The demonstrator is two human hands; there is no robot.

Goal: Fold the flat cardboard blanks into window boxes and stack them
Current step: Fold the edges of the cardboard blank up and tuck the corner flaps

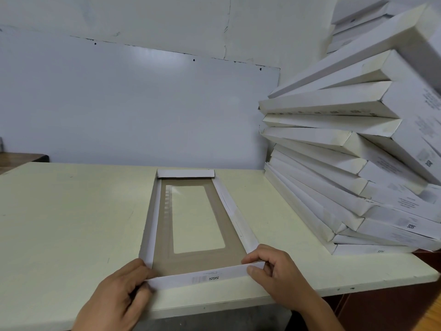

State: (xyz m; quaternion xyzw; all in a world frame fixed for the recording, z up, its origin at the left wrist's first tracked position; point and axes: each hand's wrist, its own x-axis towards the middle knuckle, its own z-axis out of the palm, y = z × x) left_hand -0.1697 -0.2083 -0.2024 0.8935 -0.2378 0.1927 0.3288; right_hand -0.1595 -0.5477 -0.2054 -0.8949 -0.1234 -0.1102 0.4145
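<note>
A long cardboard window box (167, 259) lies on the pale table (71, 211), brown inside facing up, with a clear window panel (198, 218) in its floor. Both long side walls and the far end flap (185, 173) stand up. The near end flap (205, 278), white with printed text, is raised. My left hand (119, 292) pinches that flap's left corner. At the right corner my right hand (274, 271) pinches it, thumb on the outside and fingers over the top edge.
A leaning, fanned stack of folded white boxes (346, 163) fills the table's right side up to the wall. More boxes (353, 22) sit high at the back right. The table's front edge (214, 306) runs just under my hands. A white wall stands behind.
</note>
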